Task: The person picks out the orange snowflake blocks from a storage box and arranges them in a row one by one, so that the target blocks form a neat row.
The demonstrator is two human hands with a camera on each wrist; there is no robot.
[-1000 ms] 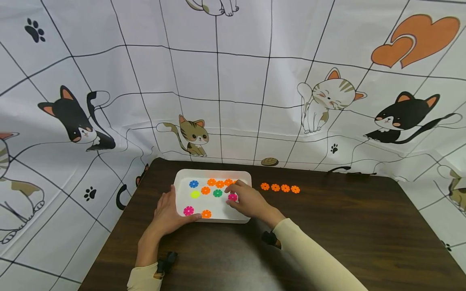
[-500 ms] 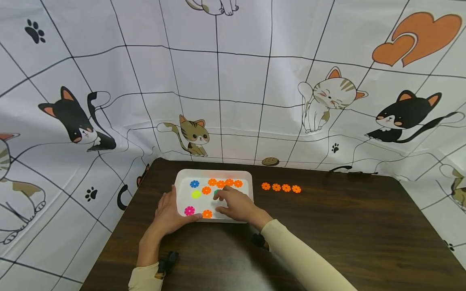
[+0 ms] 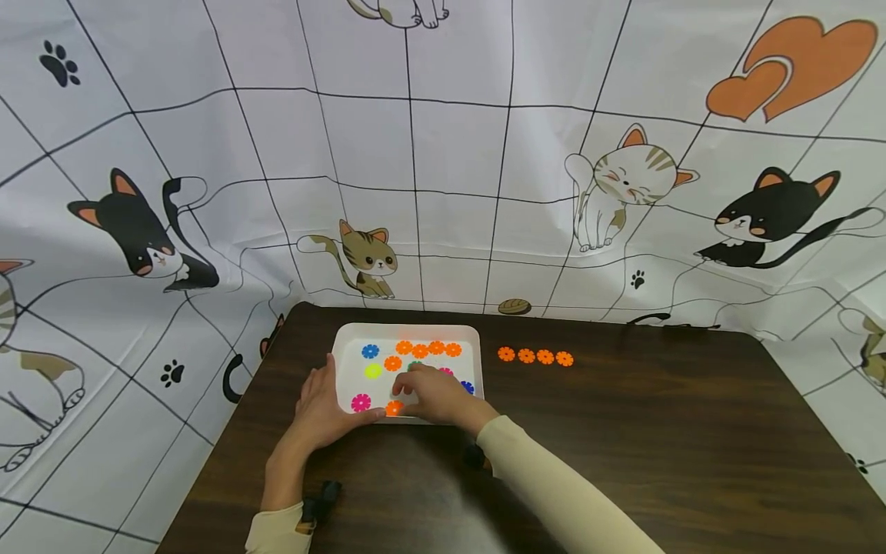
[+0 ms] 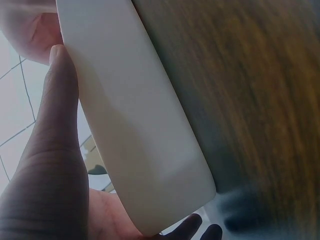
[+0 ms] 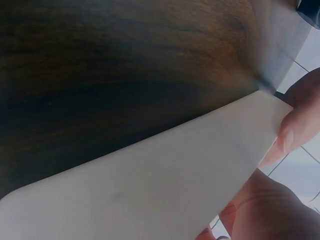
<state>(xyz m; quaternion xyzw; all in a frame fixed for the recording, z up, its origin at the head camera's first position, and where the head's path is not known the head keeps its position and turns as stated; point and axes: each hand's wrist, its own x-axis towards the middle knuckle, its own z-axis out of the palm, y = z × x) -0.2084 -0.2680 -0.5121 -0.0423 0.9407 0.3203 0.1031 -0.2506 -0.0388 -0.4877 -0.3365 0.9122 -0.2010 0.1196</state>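
A white tray [image 3: 408, 329] lies on the dark wooden table. My left hand [image 3: 321, 408] holds its near left corner, thumb along the front rim and fingers against the left side. Over the tray's near half, my right hand [image 3: 436, 396] hovers with loosely bent fingers, its thumb and fingertips close to an orange flower-shaped disc [image 3: 393, 408]. Nothing shows between those fingers. Other flower discs lie in the tray: blue [image 3: 370, 351], yellow [image 3: 373, 371], pink [image 3: 361, 402], dark blue [image 3: 467, 387] and several orange [image 3: 420, 351]. The right hand partly hides a green disc [image 3: 415, 365].
Several orange flower discs [image 3: 536, 357] lie in a row on the table [image 3: 657, 431] right of the tray. Behind the table hangs a white cloth [image 3: 457, 223] printed with cats and grid lines.
My right hand has moved left and toward the front of the tray, from beside the pink disc to near the front orange disc. It now uncovers the dark blue disc. The left hand stays put.
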